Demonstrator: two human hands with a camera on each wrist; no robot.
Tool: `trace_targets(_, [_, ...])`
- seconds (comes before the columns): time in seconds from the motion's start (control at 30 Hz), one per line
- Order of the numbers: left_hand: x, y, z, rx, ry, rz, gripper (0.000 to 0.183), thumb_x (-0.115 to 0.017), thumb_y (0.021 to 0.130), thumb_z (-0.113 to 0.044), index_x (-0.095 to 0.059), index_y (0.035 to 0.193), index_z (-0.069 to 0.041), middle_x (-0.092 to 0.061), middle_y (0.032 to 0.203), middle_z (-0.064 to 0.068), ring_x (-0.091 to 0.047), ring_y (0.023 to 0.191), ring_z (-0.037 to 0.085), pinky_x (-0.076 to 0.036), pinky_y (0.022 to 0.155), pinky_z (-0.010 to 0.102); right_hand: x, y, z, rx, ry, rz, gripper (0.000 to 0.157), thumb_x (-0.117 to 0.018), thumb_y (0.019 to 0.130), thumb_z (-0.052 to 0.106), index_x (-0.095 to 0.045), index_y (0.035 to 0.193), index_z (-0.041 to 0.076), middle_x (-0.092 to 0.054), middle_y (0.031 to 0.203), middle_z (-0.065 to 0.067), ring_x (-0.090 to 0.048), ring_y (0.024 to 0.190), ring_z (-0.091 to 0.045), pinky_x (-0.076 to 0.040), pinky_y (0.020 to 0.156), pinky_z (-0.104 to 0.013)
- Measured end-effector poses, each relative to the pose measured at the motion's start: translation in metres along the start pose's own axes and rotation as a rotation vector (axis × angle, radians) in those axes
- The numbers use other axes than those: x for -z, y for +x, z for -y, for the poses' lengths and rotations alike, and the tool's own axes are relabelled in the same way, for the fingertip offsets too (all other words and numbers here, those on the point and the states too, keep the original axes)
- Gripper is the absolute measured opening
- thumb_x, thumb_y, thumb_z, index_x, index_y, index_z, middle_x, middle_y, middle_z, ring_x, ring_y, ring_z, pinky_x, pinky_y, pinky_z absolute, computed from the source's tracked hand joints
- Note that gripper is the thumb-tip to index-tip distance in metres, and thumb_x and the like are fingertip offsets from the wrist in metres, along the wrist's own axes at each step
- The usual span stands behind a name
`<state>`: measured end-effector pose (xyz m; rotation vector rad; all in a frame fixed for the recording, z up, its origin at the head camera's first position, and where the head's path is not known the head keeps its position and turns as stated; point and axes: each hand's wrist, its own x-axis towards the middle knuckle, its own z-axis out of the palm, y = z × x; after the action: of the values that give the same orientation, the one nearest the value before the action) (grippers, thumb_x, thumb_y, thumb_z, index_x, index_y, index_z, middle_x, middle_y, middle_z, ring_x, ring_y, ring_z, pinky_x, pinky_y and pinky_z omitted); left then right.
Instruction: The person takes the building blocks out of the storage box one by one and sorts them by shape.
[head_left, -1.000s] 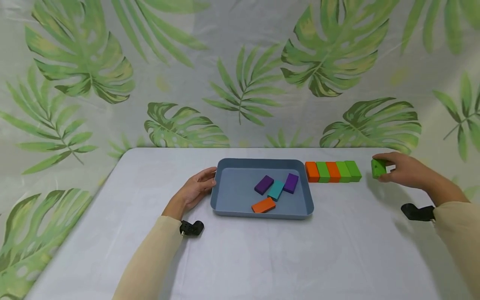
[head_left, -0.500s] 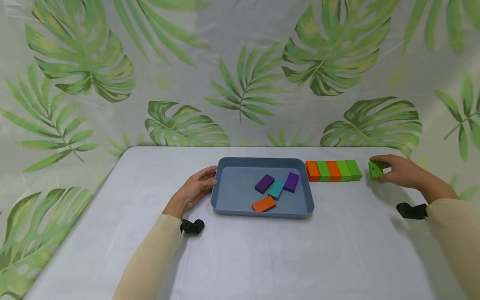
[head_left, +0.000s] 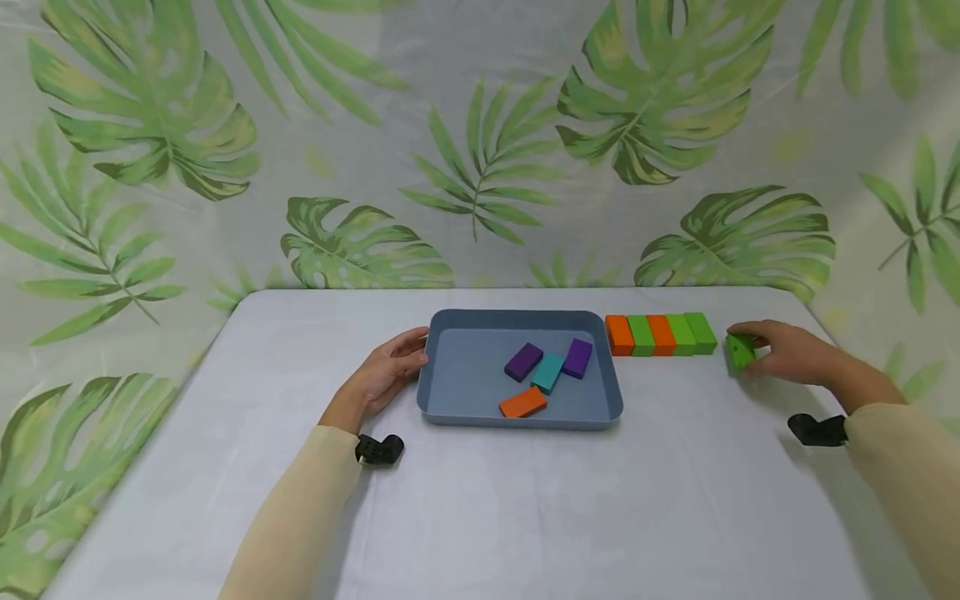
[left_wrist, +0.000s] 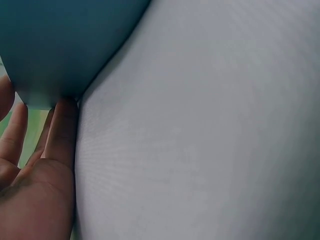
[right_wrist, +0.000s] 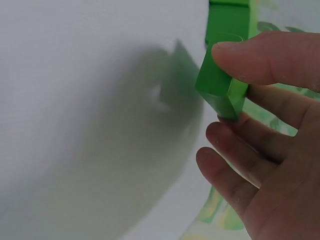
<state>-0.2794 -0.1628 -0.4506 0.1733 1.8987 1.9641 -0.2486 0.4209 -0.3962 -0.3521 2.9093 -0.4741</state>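
Pinching a tilted green block [head_left: 739, 352] is the right hand [head_left: 797, 354], while the left hand [head_left: 387, 371], fingers extended, touches the tray [head_left: 467, 367].

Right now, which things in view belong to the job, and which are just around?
Likely part of it:
right hand, pinching a green block
five-block row
left hand, at the tray's side
tray
four blocks inside it

Apparently just around:
leaf-patterned backdrop
white table covering
black wrist devices
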Motion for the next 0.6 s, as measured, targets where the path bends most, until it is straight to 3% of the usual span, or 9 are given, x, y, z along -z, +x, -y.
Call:
trace_targets(0.33, [0.001,0.0,-0.002,-0.001,-0.011,0.004,0.062,-0.052,0.1,-0.005,-0.027,0.157,-0.01,-0.024,0.165,0.014,-0.028,0.151,0.031,-0.023,0.124,0.046,-0.013,-0.02,0.021,0.066,-0.03,-0.001,0.065,-0.079,0.076,0.014,-0.055,0.133,-0.007,-0.061,0.123,-0.026,-0.061,0.107,-0.038,-0.054,0.084,-0.047])
trace_targets(0.6, [-0.001,0.0,-0.002,0.002,-0.009,-0.003,0.062,-0.051,0.1,-0.004,-0.027,0.157,-0.009,-0.025,0.165,0.014,-0.029,0.151,0.03,-0.024,0.123,0.045,-0.015,-0.028,0.036,0.109,0.005,0.006,0.065,-0.081,0.076,0.014,-0.055,0.132,-0.009,-0.061,0.123,-0.026,-0.061,0.107,-0.039,-0.055,0.085,-0.056])
